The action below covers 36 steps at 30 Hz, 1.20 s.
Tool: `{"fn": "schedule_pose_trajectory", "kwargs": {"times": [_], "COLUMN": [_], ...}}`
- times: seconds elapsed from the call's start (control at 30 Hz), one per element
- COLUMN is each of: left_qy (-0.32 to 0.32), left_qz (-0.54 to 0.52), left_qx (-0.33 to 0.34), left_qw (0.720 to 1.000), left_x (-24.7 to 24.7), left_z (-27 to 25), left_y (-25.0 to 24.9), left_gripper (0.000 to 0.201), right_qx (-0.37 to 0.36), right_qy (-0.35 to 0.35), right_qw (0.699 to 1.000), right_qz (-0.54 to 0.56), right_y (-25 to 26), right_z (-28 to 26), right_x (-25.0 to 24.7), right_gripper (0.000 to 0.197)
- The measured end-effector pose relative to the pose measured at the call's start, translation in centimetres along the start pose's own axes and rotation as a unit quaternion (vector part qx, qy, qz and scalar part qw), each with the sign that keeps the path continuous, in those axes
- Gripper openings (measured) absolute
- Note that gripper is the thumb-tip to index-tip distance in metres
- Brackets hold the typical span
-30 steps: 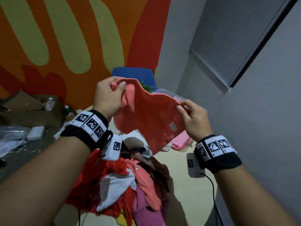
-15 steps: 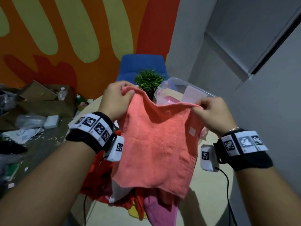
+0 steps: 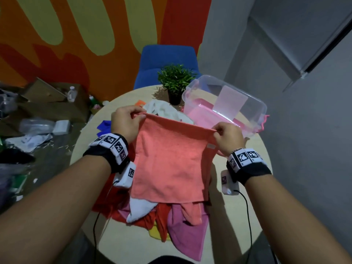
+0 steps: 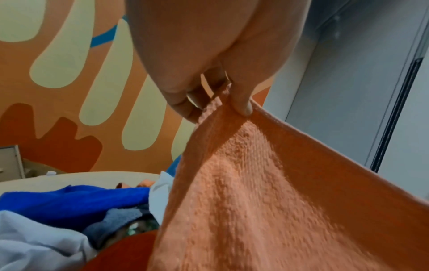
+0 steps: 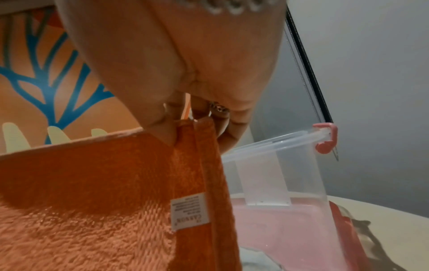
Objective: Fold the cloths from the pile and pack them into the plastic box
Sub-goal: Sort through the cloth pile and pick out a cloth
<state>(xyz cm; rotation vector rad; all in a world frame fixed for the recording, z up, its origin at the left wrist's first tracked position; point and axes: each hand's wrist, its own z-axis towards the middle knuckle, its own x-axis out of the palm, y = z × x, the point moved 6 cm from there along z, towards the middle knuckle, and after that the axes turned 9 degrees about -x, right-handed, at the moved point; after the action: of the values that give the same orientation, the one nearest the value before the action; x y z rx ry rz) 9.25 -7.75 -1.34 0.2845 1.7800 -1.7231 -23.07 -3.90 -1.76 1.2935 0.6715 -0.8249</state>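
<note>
A coral cloth [image 3: 169,164] is held up by its top corners, hanging flat above the pile [image 3: 152,212] on the tabletop [image 3: 253,212]. Its left corner is pinched by the left hand [image 3: 126,122], thumb over the hem. Its right corner is pinched by the right hand [image 3: 227,139], just above the care label [image 5: 189,210]. Right of the cloth and beyond it, the plastic box [image 3: 224,105] stands open, a potted plant [image 3: 176,81] just to its left.

Risks, as judged: the lower edge hangs close to the pile and could be snagged there when the cloth is laid down; if either pinch is loosened, the corners would be misaligned and the fold skewed.
</note>
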Motion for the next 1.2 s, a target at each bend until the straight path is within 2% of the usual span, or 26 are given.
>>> {"fn": "schedule_pose_trajectory", "kwargs": {"times": [0.07, 0.17, 0.23, 0.3, 0.4, 0.6, 0.67, 0.7, 0.73, 0.77, 0.83, 0.87, 0.9, 0.97, 1.0, 1.07, 1.13, 1.2], "left_qy": [0.046, 0.221, 0.345, 0.427, 0.471, 0.494, 0.518, 0.525, 0.514, 0.473, 0.308, 0.228, 0.183, 0.2, 0.223, 0.239, 0.221, 0.205], "left_qz": [-0.028, 0.014, 0.115, 0.211, 0.284, 0.339, 0.339, 0.325, 0.312, 0.302, 0.291, 0.277, 0.261, 0.233, 0.224, 0.2, 0.164, 0.121], "left_qx": [0.001, 0.015, 0.023, 0.03, 0.036, 0.019, 0.009, -0.002, -0.006, 0.001, 0.018, 0.015, -0.003, -0.071, -0.101, -0.113, -0.093, -0.053], "left_qw": [0.999, 0.975, 0.931, 0.879, 0.835, 0.801, 0.785, 0.786, 0.799, 0.828, 0.905, 0.933, 0.948, 0.949, 0.943, 0.943, 0.957, 0.97], "left_x": [-0.4, -0.1, 0.9, 2.0, 3.3, 4.3, 4.5, 4.5, 4.4, 4.3, 3.2, 2.6, 2.2, 2.8, 3.3, 3.8, 3.6, 3.0], "left_z": [-0.7, -3.0, -5.1, -7.2, -9.3, -11.4, -12.1, -12.2, -12.0, -11.3, -9.1, -8.4, -8.0, -7.7, -7.8, -7.7, -7.5, -7.6], "left_y": [0.3, 0.9, 2.2, 3.6, 4.7, 6.1, 6.5, 6.5, 6.5, 6.3, 6.1, 6.0, 6.2, 7.8, 8.5, 9.5, 9.0, 6.9], "left_gripper": [0.012, 0.015, 0.014, 0.016, 0.018, 0.017, 0.013, 0.012, 0.015, 0.023, 0.03, 0.027, 0.035, 0.058, 0.059, 0.043, 0.02, 0.01], "right_qx": [-0.004, -0.021, -0.034, -0.028, -0.017, 0.02, 0.026, 0.026, 0.024, 0.022, 0.009, 0.0, -0.008, -0.026, -0.042, -0.067, -0.08, -0.088], "right_qy": [0.026, 0.134, 0.19, 0.231, 0.281, 0.301, 0.339, 0.372, 0.4, 0.412, 0.37, 0.33, 0.297, 0.271, 0.271, 0.268, 0.244, 0.205], "right_qw": [1.0, 0.99, 0.981, 0.972, 0.959, 0.951, 0.936, 0.923, 0.912, 0.906, 0.926, 0.942, 0.954, 0.962, 0.962, 0.961, 0.966, 0.975], "right_qz": [0.007, -0.034, -0.027, -0.027, -0.045, -0.074, -0.089, -0.093, -0.093, -0.091, -0.079, -0.066, -0.047, -0.016, -0.011, -0.01, -0.008, 0.005], "right_y": [0.1, -0.7, -2.1, -3.2, -3.7, -4.3, -4.2, -4.0, -3.8, -3.5, -2.7, -2.3, -1.7, -0.6, 0.0, 1.1, 1.7, 2.2], "right_z": [-1.2, -3.9, -5.6, -7.1, -8.7, -10.5, -11.1, -11.5, -12.0, -12.2, -11.9, -11.5, -11.1, -10.5, -10.2, -9.9, -9.6, -9.1], "right_x": [-0.2, 1.6, 3.5, 5.0, 6.3, 7.1, 8.0, 8.6, 9.1, 9.5, 9.4, 9.3, 9.1, 9.4, 9.7, 10.0, 9.9, 9.7], "right_gripper": [0.019, 0.017, 0.019, 0.02, 0.023, 0.019, 0.017, 0.016, 0.018, 0.019, 0.017, 0.015, 0.012, 0.007, 0.007, 0.009, 0.009, 0.012]}}
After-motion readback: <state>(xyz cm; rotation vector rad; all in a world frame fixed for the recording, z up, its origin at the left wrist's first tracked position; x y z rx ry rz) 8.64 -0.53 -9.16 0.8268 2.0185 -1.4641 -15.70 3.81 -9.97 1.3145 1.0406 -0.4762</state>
